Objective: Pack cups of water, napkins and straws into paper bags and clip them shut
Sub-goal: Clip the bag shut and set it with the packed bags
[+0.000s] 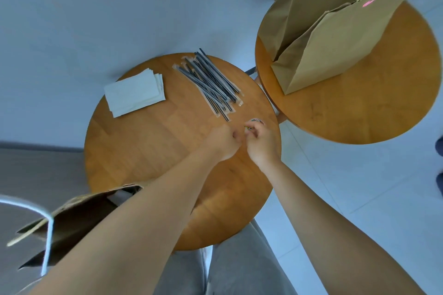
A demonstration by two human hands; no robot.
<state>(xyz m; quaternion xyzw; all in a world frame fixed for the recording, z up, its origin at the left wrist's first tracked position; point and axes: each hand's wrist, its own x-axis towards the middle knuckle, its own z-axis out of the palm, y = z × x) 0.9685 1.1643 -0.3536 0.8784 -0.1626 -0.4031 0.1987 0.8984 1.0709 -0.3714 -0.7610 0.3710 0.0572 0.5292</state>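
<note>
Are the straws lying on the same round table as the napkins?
Yes, the straws lie right of the napkins on one round table.

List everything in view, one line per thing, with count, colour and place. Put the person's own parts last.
round wooden tables: two, orange-brown, one centre, one upper right.
white paper napkins: one stack, white, far left of the centre table.
wrapped black straws: one loose pile, black in clear wrappers, far side of the centre table.
brown paper bags with handles: several, exact count unclear, on the upper-right table; one more open at lower left.
small clips: a few, colours hard to tell, at the fingertips on the centre table.
grey trousers: one pair, below the centre table.
left hand: fingers curled, contents hidden.
right hand: pinches at the small clips.
</note>
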